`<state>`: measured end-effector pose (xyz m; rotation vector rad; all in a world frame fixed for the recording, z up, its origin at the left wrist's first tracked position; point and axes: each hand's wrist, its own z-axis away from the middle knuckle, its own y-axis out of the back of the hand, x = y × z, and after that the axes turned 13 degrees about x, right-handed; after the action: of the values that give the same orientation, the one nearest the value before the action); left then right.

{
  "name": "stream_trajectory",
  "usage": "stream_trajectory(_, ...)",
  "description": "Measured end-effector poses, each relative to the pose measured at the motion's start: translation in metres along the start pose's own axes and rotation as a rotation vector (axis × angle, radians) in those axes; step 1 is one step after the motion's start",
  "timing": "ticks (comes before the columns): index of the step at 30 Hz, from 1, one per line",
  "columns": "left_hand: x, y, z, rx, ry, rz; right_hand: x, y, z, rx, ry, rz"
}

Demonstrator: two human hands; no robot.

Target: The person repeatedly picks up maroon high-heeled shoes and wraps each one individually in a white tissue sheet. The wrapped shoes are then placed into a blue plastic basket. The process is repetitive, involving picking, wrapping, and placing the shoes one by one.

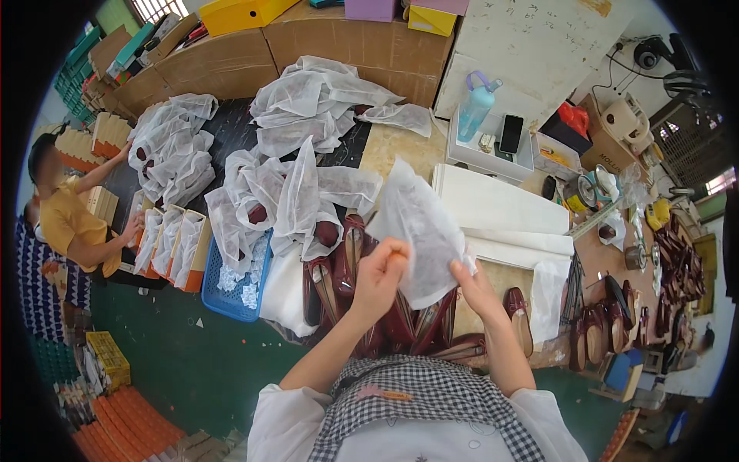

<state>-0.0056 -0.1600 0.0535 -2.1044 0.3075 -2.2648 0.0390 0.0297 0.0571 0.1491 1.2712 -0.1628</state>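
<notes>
Fabric was what we had between both hands: a thin white dust bag [419, 231], held up above the desk [400, 150] in front of our chest. Our left hand [379, 277] pinched the bag's lower left edge, its fingers [394, 250] closed tight on the cloth, thumb against forefinger. Our right hand [476, 286] gripped the lower right corner the same way, fingers closed on the hem near the bag's mouth. The bag rose from those two pinches up and slightly to the left, so its long axis ran away from us, tilted toward the far side of the desk, with the open end nearest our hands and the closed end uppermost. Something dark showed faintly through the cloth, though we could not tell what it was. Directly below the bag, between our forearms, lay a heap of dark red shoes [400, 319], toes pointing mostly away from us; they were close under the left hand and just as near the right. One more shoe [517, 316] sat just beside our right wrist. Beyond the bag lay a pile of filled white bags [300, 192], and to the left a blue basket [231, 296] stood at the desk's edge. A stack of white sheets [500, 208] lay to the right. A co-worker in a yellow shirt [65, 223] handled boxes well apart on the left.
</notes>
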Motion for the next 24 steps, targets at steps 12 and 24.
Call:
stream_trajectory(12, -0.042, -0.015, 0.001, 0.063, 0.295, 0.455, 0.028, 0.008, -0.018, -0.131, -0.195, -0.019)
stream_trajectory(24, 0.053, 0.011, -0.06, 0.146, -0.352, -0.539, 0.019, -0.008, 0.033, -0.301, -0.514, -1.217)
